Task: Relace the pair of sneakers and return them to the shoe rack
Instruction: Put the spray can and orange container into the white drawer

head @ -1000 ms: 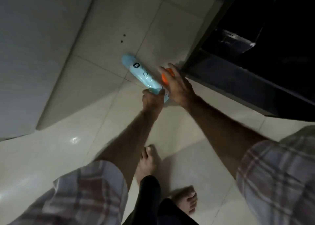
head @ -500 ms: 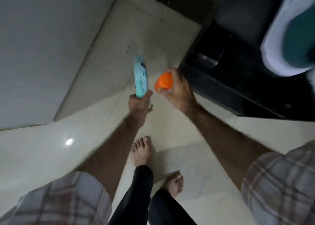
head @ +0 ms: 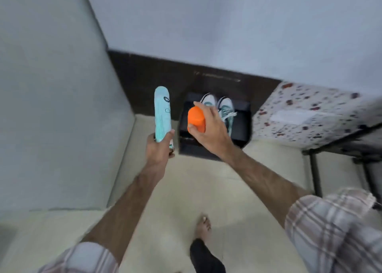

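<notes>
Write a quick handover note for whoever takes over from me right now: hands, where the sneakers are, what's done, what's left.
Left hand grips a light blue insole by its lower end.
Right hand grips an orange object; what it is can't be told.
Both sneakers sit side by side on a black box by the wall, laces loose.
Done: nothing plainly finished.
Left: free the hands, relace both sneakers, return them to the rack.

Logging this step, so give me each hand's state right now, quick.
Left hand: closed in a grip on the light blue insole.
Right hand: closed in a grip on the orange object.
</notes>
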